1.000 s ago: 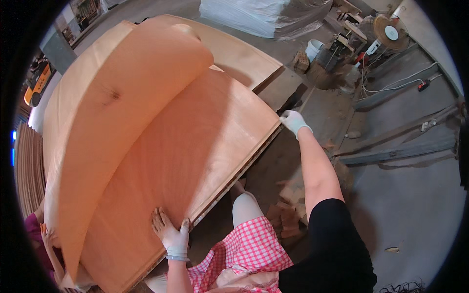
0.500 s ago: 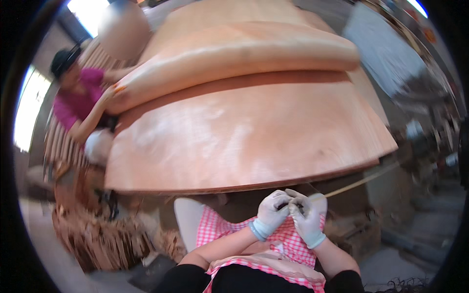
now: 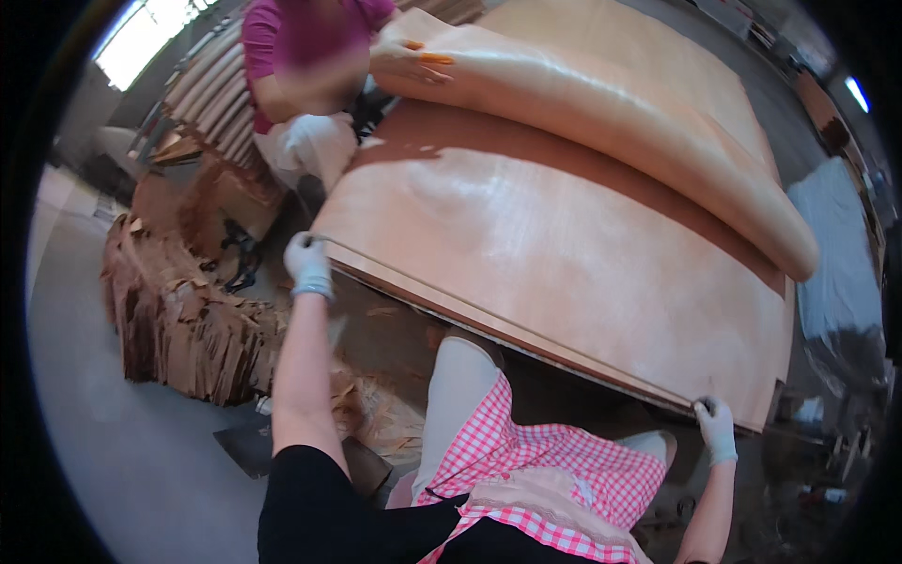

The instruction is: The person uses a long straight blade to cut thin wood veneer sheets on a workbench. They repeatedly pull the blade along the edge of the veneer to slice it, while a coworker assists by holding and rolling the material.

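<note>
A thin, pale, narrow strip [image 3: 507,325] stretches between my gloved hands, close along the near edge of a large wood veneer sheet [image 3: 564,254]. At the sheet's near left corner my left hand [image 3: 308,261] is closed on one end of the strip. Toward the sheet's near right corner my right hand [image 3: 716,428] pinches the other end. Beyond lies the sheet's rolled-back part [image 3: 611,122], curled into a long roll that casts a shadow on the flat surface. Whether the strip is tape or wood I cannot tell.
A co-worker in a magenta shirt [image 3: 263,47] sits at the far left, a hand with orange finger covers [image 3: 413,61] on the roll. Stacked veneer scraps [image 3: 188,310] stand on the floor at left. Plastic sheeting [image 3: 836,254] lies at far right.
My hands were together in front of my lap; now they are wide apart at the sheet's near edge with the strip between them. The view has turned and shifted left.
</note>
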The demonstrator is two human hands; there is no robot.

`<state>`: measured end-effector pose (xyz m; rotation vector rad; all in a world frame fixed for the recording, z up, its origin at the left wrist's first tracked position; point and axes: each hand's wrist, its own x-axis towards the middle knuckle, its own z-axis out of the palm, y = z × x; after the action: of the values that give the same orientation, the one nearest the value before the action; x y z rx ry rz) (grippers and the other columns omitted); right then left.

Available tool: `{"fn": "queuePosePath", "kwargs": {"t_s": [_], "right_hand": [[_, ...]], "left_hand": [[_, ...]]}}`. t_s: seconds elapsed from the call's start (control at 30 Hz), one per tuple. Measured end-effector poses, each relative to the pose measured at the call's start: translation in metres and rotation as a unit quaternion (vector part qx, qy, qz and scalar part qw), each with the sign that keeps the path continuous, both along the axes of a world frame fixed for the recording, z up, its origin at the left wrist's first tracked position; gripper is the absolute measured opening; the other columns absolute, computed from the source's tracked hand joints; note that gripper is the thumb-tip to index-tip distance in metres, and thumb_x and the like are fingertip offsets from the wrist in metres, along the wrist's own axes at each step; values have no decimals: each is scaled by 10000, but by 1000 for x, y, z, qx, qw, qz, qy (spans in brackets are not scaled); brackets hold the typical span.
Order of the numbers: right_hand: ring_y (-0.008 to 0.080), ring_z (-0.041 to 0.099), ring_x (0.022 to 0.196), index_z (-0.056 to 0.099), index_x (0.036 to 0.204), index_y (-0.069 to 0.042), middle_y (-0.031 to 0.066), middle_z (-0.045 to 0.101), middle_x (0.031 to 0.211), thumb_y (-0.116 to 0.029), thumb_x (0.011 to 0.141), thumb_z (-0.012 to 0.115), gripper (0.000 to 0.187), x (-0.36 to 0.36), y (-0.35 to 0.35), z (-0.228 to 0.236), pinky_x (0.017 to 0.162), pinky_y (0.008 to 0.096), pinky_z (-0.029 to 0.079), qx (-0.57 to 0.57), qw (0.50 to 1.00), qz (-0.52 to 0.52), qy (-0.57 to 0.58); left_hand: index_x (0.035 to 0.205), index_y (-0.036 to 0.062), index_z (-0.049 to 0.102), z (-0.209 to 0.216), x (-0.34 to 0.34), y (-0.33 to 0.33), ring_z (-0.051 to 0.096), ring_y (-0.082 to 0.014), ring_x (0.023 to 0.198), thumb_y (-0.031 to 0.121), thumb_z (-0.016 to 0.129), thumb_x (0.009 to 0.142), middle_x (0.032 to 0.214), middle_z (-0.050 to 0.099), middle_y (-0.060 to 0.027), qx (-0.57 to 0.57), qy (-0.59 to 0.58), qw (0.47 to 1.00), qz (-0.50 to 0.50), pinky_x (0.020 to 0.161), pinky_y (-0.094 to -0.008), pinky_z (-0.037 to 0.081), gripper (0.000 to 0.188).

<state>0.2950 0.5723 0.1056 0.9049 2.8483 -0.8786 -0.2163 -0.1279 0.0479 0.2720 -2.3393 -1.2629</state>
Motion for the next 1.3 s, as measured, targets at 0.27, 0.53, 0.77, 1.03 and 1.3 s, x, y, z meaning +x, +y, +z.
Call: {"fn": "queuePosePath", "kwargs": {"t_s": [0.27, 0.53, 0.77, 1.03, 1.3], "right_hand": [[370, 725, 822, 752, 887, 24, 258, 712, 847, -391, 793, 764, 426, -28, 6, -17, 745, 453, 540, 63, 988, -65, -127], [373, 703, 993, 770, 951, -49, 222, 732, 1015, -458, 770, 773, 447, -41, 14, -21, 905, 465, 549, 31, 973, -59, -220], [372, 689, 1031, 767, 990, -68, 212, 725, 1066, -416, 829, 682, 393, -39, 4, -21, 912, 467, 546, 17, 983, -65, -171], [366, 690, 1041, 748, 1080, -113, 188, 728, 1090, -272, 891, 634, 272, 123, 177, -4, 917, 464, 543, 73, 976, -127, -164], [383, 683, 1049, 726, 1089, -46, 207, 723, 1095, -294, 877, 690, 327, 218, 270, -67, 905, 458, 536, 99, 911, -366, -164]], "left_hand": [[1012, 17, 723, -40, -33, 4, 611, -181, 785, 85, 683, 872, 876, 701, -67, -27, -222, 974, -28, 749, -352, 522, 160], [1254, -37, 476, -12, 101, 254, 620, -305, 906, 89, 689, 794, 989, 618, -177, -125, -107, 961, -222, 838, -476, 537, 522], [1540, -70, 311, 2, 320, 514, 260, -445, 1500, 433, 647, 912, 1591, 321, -299, -354, 8, 745, -565, 1240, -555, 151, 872], [1561, -69, 267, -7, 316, 511, 198, -403, 1538, 437, 656, 891, 1630, 264, -276, -404, -48, 717, -565, 1259, -529, 111, 926], [1574, -40, 260, -6, 324, 525, 185, -397, 1544, 437, 691, 866, 1642, 252, -256, -391, -70, 718, -572, 1261, -520, 108, 956]]}}
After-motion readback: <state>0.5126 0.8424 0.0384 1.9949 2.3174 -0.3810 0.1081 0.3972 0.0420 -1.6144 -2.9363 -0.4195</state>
